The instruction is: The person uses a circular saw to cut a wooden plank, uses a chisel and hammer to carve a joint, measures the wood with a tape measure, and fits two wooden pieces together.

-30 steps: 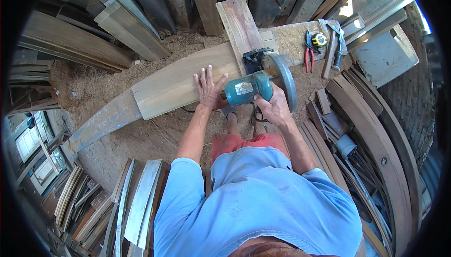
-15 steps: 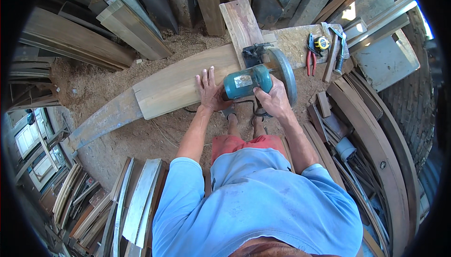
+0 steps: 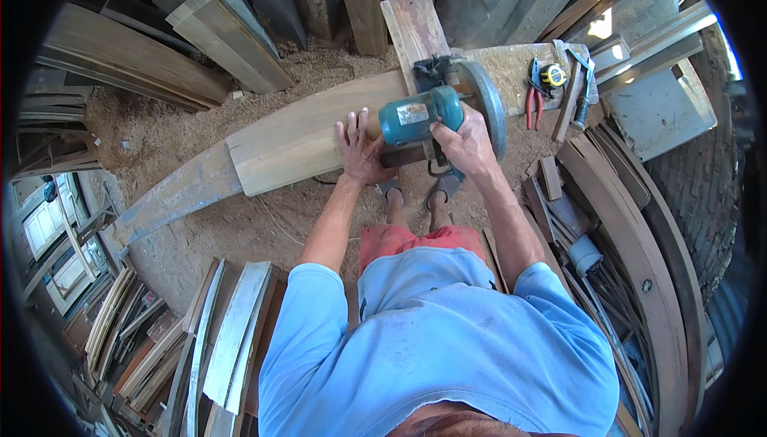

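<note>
My right hand (image 3: 467, 146) is wrapped round the rear handle of a teal circular saw (image 3: 417, 117). Its round metal guard (image 3: 485, 109) faces right, and the blade is hidden beneath. The saw sits on a pale wide board (image 3: 296, 140), against a narrower plank (image 3: 417, 29) lying crosswise on it and sticking out past the far edge. A dark wooden strip (image 3: 404, 155) shows at the near edge, below the saw body. Left of the saw, my left hand (image 3: 361, 153) presses on the board with fingers spread, its thumb side close to that strip.
The board rests on a long worn bench plank (image 3: 180, 189). Red-handled pliers (image 3: 534, 97), a yellow tape measure (image 3: 553, 76) and a hammer (image 3: 585, 93) lie at its right end. Stacked planks (image 3: 232, 41) stand at the back; curved timber (image 3: 631, 237) and offcuts fill the right. Sawdust covers the ground.
The saw and my right hand have moved a little away from me across the board, showing more of the dark strip. My left hand stays on the board; the view has shifted slightly.
</note>
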The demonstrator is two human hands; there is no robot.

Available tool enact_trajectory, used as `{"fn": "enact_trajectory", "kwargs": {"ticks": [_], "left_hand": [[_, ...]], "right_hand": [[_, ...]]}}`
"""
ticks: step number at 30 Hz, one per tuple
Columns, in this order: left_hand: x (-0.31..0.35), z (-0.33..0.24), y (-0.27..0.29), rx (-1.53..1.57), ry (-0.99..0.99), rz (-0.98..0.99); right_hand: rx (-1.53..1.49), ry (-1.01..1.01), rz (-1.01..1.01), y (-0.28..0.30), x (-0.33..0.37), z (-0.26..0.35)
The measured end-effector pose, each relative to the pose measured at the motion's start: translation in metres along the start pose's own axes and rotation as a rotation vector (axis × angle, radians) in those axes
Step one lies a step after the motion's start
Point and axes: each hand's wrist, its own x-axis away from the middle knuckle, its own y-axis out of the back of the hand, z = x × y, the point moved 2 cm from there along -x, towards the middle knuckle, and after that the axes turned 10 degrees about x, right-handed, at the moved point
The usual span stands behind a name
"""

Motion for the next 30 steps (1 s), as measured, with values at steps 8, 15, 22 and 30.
{"fn": "enact_trajectory", "kwargs": {"ticks": [8,15,22,30], "left_hand": [[-0.004,-0.004,0.005,-0.040,0.064,0.096],[-0.003,-0.003,0.005,-0.055,0.074,0.138],[-0.007,-0.012,0.015,-0.067,0.126,0.246],[-0.007,-0.012,0.016,-0.065,0.131,0.244]], "right_hand": [[0.022,-0.008,-0.013,0.001,-0.017,0.005],[0.010,-0.043,0.021,0.002,-0.030,0.016],[-0.019,0.003,-0.002,0.002,-0.041,0.018],[-0.016,-0.021,0.012,0.003,-0.049,0.024]]}}
